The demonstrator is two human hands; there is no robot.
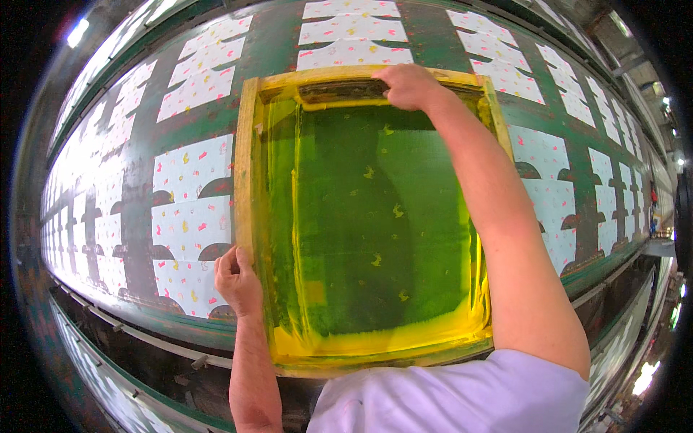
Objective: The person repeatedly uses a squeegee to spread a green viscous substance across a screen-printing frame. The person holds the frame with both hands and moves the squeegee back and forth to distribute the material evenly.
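Likely inking pass; squeegee (343, 92) inside frame (246, 166)
right hand (413, 86) grasping it; left hand (241, 285) curled, hold unclear; next pull probably wants even pressure

Workshop-type room, dim toward the rim. Long green tabletop (274, 43) runs across the view, worn surface, strong glare on its left part; edges bow from the lens. Metal rail (144, 337) along its near side, dark gap (162, 372) below that. Another long table (90, 361) at lower left, green edge, shiny top. Bright lamp (78, 32) upper left, second lamp (619, 24) upper right, glaring white light (644, 377) lower right. Grey beam (626, 66) upper right. Far right cluttered, small items too blurred to tell.
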